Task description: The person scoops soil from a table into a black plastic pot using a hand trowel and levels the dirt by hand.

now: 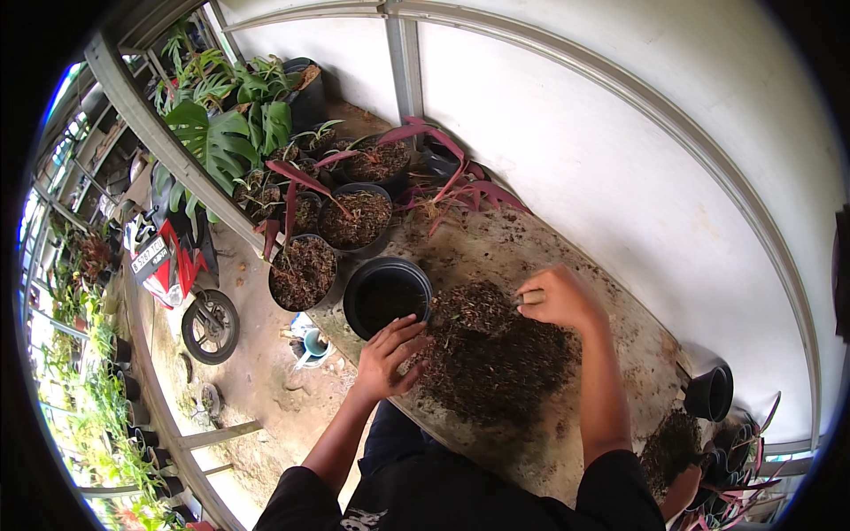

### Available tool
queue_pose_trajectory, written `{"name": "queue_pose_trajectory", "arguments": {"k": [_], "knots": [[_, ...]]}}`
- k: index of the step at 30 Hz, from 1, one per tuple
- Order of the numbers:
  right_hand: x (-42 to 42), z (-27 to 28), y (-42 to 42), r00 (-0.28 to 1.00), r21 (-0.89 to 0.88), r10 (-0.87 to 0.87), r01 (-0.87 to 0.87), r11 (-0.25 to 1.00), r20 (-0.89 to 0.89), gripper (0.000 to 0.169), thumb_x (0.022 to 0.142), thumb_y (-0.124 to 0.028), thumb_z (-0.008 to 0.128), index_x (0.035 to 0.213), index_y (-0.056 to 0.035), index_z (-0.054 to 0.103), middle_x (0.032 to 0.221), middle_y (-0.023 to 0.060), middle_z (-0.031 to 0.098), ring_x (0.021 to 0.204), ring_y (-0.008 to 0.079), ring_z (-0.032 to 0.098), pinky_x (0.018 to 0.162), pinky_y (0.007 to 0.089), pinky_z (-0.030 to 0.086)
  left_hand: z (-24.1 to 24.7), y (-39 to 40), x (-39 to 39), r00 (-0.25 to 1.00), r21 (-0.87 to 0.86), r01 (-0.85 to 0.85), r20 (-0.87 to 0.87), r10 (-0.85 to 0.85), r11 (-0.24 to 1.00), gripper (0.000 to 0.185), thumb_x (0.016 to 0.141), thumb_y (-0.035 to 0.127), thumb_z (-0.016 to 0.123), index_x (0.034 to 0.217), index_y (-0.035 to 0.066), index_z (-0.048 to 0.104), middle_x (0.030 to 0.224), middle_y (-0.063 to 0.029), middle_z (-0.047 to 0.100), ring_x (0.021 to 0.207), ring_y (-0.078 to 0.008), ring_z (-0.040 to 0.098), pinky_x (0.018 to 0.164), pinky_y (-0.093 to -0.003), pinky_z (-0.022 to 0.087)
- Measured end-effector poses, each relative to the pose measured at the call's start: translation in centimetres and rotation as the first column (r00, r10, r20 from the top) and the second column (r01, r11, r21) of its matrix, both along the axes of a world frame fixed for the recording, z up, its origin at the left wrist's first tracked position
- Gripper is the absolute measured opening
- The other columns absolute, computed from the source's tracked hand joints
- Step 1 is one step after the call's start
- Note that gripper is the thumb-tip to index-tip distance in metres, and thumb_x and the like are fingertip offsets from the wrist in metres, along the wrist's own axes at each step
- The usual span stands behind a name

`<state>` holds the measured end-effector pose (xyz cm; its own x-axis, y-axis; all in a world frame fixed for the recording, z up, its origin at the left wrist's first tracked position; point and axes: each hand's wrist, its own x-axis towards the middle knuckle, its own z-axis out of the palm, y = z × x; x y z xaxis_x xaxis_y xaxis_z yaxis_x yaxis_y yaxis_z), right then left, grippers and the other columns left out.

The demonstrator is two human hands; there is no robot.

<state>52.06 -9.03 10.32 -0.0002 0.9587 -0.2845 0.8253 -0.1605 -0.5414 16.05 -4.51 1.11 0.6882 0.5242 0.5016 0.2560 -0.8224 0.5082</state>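
Observation:
My left hand [393, 358] has its fingers spread at the near rim of a black plastic pot [420, 273], apparently touching it. Inside the pot it is dark, and how much it holds is hard to make out. To the pot's right lies a heap of dark potting mix [505, 365], with a browner, coarser patch [475, 305] along its far side. Above the heap's far right part, my right hand [561, 295], blurred, grips a short pale handle [531, 298] with a dark end. Whatever tool part lies beyond that end cannot be made out.
Filled pots [303, 272] with purple-leaved plants stand beyond the black pot. Uprooted purple plants [465, 192] lie by the white wall [531, 126]. An overturned black pot [709, 393] is at right. A red motorcycle [174, 262] and a pail with a scoop [312, 342] stand below the table.

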Motion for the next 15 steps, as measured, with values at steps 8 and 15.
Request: {"name": "queue_pose_trajectory", "arguments": {"k": [8, 15], "knots": [[-6.0, 0.6, 6.6, 0.943, 0.127, 0.205, -0.244, 0.961, 0.262, 0.023, 0.081, -0.024, 0.081, 0.102, -0.0150, 0.083, 0.100, 0.0023, 0.080, 0.087, 0.0188, 0.075, 0.086, 0.0374, 0.062, 0.5, 2.5, -2.2, 0.939, -0.003, -0.323, 0.128, 0.321, 0.946, 0.045, 0.078, 0.014, 0.080, 0.121, 0.009, 0.073, 0.134, -0.0140, 0.068, 0.131, -0.0380, 0.062, 0.107, -0.0485, 0.052], [-11.0, -1.7, 10.2, 0.895, 0.412, 0.219, -0.382, 0.827, 0.389, 0.022, 0.078, -0.019, 0.080, 0.099, -0.0171, 0.083, 0.094, 0.0004, 0.077, 0.094, 0.0199, 0.072, 0.083, 0.0396, 0.059, -0.6, 3.2, -4.8, 0.847, -0.028, -0.518, 0.122, 0.517, 0.855, 0.049, 0.082, 0.018, 0.079, 0.129, 0.009, 0.069, 0.136, -0.0143, 0.066, 0.131, -0.0386, 0.060, 0.107, -0.0493, 0.048]]}}
